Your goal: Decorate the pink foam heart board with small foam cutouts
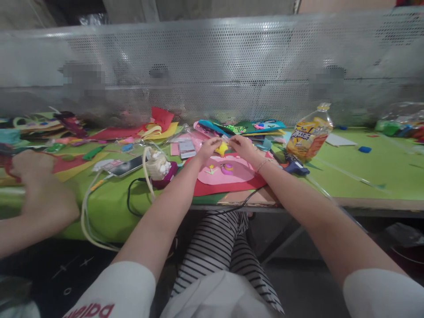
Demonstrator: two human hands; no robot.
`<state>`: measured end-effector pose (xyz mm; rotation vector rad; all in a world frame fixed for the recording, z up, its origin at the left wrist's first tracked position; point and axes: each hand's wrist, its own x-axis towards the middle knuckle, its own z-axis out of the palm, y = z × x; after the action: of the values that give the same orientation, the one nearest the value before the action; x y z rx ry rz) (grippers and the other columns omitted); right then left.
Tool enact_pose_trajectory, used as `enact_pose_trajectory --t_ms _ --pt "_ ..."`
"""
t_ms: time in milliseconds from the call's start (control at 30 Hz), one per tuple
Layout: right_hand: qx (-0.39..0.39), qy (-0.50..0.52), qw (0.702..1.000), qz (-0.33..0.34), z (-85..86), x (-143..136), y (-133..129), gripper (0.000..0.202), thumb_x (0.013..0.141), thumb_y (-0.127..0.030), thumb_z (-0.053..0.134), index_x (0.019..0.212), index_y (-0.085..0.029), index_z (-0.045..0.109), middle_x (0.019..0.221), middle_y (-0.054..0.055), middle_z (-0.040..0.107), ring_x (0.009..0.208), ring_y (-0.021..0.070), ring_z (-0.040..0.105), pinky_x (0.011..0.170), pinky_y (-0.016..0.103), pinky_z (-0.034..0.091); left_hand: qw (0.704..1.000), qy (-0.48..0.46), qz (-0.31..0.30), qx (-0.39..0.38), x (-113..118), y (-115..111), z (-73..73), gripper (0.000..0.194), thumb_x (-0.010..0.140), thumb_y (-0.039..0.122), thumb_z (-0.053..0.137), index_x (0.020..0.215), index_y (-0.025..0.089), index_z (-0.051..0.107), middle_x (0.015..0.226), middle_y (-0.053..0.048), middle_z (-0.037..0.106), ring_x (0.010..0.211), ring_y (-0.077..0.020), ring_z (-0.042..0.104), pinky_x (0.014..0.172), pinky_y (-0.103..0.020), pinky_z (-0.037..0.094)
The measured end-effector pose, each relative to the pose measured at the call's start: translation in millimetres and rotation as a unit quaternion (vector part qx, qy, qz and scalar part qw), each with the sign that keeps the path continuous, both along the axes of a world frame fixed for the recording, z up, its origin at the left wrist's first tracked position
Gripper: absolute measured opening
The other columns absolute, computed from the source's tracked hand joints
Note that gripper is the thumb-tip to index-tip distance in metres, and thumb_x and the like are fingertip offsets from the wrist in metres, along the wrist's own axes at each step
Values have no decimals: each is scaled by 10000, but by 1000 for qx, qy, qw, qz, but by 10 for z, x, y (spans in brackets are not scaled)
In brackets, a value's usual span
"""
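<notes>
My left hand (210,149) and my right hand (244,149) meet above the far edge of a red felt-like sheet (207,189). Both have their fingers closed in a pinch. Between them is a small bright yellow piece (221,149), roughly star-shaped; whether it is in a clear wrapper I cannot tell. My left fingertips touch its upper side, and my right fingertips are close by at its right. On the red sheet lies a pink rounded shape (220,178) bearing a small yellow-green figure (211,169) and a purple-and-yellow curled figure (227,168).
A plastic bottle with an orange-yellow label (308,139) stands at right, beside a dark blue glue gun (296,166). Left are a power adapter with plugs (159,165), a phone (127,166) and loose cables. Coloured sheets (247,128) lie behind. Another person's arm (46,198) rests at far left.
</notes>
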<state>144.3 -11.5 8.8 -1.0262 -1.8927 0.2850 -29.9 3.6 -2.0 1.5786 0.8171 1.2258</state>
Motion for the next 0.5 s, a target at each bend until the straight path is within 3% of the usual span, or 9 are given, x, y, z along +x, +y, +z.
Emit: enact_pose_trajectory --t_ms 133,333,500 --pt "-6 -27 999 -20 40 -28 -58 164 811 -232 486 677 -174 562 614 1 552 572 125 479 570 251 365 1000 -6 -9 10 46 -5 29 206 780 339 557 823 139 579 701 -7 580 628 -103 547 574 -213 469" --pt "38 -81 996 -18 46 -75 -76 137 776 -164 475 657 -178 540 682 23 582 641 143 492 616 262 364 990 66 68 107 119 68 37 224 745 343 587 663 141 536 589 29 497 558 -74 447 507 -175 350" --pt "36 -101 994 -31 49 -92 -79 146 775 -164 454 655 -177 535 688 31 602 640 141 494 601 253 350 984 97 83 127 112 112 13 235 741 351 581 638 145 538 578 28 497 551 -82 431 502 -185 325"
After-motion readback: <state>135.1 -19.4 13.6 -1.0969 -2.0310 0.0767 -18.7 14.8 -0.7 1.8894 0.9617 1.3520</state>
